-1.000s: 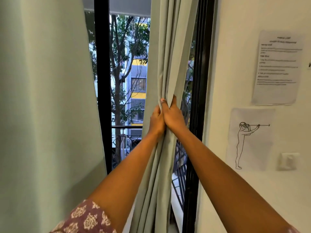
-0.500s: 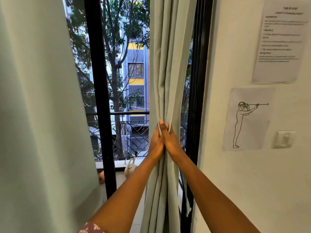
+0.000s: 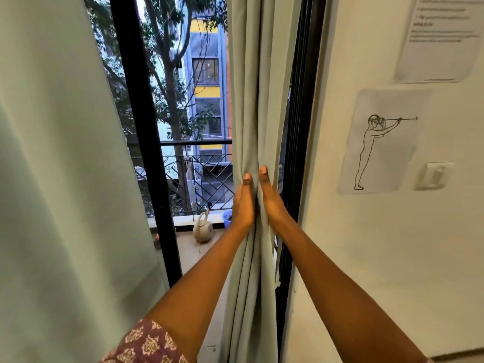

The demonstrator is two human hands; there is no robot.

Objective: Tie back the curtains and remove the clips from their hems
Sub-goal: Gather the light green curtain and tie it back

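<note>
grip state: both hands grasp the gathered right curtain (image 3: 251, 100) at mid height. the left hand (image 3: 243, 203) wraps the bundle from its left side, the right hand (image 3: 272, 200) from its right side, thumbs up and close together, with a narrow fold of fabric between them. the remaining fingers pass behind the folds and are hidden.

position of the work: the right curtain hangs as a tight vertical column of pleats just beside the black door frame (image 3: 301, 127) and near the wall (image 3: 340, 258). the left curtain (image 3: 60, 179) hangs loose and wide at the left of the view, well apart from the hands. between the two curtains the balcony railing (image 3: 199, 163) and a watering can (image 3: 203, 227) on the balcony floor are visible.

step in hand, as judged: gathering and compressing the right curtain prior to tying. no tie-back, cord or hook is visible, and no clip is visible; the hems lie outside the view.

next move, as judged: one hand must hold the bundle compressed while the other locates a tie and passes it round the folds. a slackened hold is likely to let the pleats spread. the left curtain and the clips at the hems remain to be dealt with.
</note>
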